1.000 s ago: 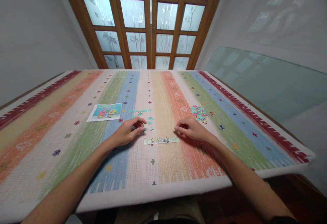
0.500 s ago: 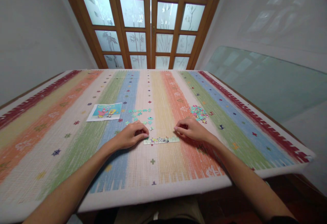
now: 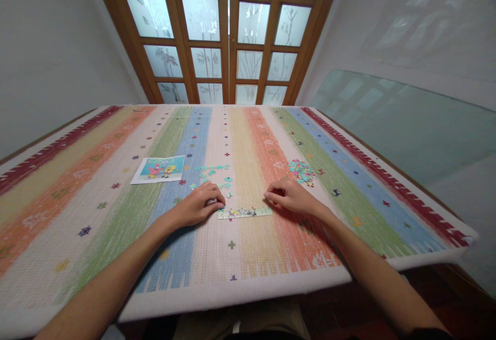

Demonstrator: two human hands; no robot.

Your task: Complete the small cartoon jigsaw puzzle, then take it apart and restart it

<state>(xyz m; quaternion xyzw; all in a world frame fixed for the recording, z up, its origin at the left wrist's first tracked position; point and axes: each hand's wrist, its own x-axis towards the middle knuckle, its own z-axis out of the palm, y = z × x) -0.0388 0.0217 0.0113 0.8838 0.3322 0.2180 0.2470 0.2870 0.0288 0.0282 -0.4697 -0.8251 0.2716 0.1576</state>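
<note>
A joined strip of jigsaw puzzle pieces (image 3: 245, 213) lies on the striped tablecloth in front of me. My left hand (image 3: 201, 203) rests at its left end, thumb and fingers closed together at the strip's upper corner; whatever may be between them is too small to see. Beyond the right end, my right hand (image 3: 291, 195) is curled in a pinch just above the cloth, and its fingertips hide anything they hold. Loose teal puzzle pieces (image 3: 212, 167) are spread behind my left hand. Past my right hand sits a heap of mixed puzzle pieces (image 3: 302, 172).
A picture card (image 3: 160, 169) with two cartoon figures lies to the left of the loose pieces. The striped tablecloth (image 3: 251, 257) covers the table up to its near edge. Wooden doors with glass panes (image 3: 201, 19) stand beyond, and a glass sheet (image 3: 403, 123) leans at the right.
Almost nothing differs. My left hand has shifted very slightly at the strip's left end; my right hand and the pieces look the same.
</note>
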